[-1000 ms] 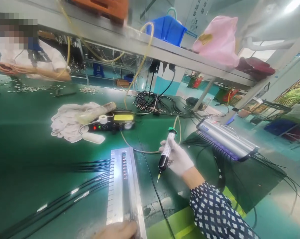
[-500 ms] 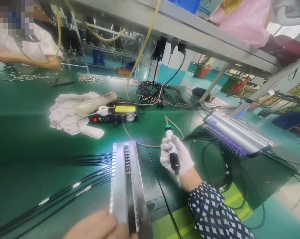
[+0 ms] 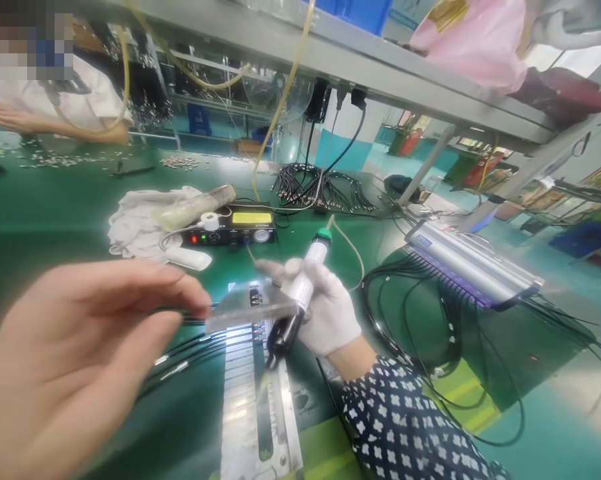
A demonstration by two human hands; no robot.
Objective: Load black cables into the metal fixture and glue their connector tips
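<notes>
My bare left hand [image 3: 90, 347] reaches in from the left, its curled fingertips at the near end of a flat, shiny plate [image 3: 248, 312]. The plate is raised and tilted over a long metal fixture [image 3: 238, 400]; blur hides the exact grip. My right hand [image 3: 330, 310], in a white fingertip-less glove, is closed around a glue syringe [image 3: 305, 273] with a green cap and dark contents. The syringe slants down to the left, and the plate's right end meets it. In the fixture's slot sits a row of small cable ends [image 3: 257, 330], partly covered by the plate.
Black cables [image 3: 180, 363] run left from the fixture. Behind are a black controller box [image 3: 228, 230], white cloth [image 3: 130, 223] and a cable bundle [image 3: 320, 187]. A silver fixture with cables [image 3: 475, 263] lies right. A metal shelf [image 3: 280, 50] crosses above; a co-worker's arm [image 3: 55, 123] shows far left.
My left hand has come up from the fixture's near end, and the shiny plate is now raised above it. My right hand has moved left with the syringe, now tilted over the fixture.
</notes>
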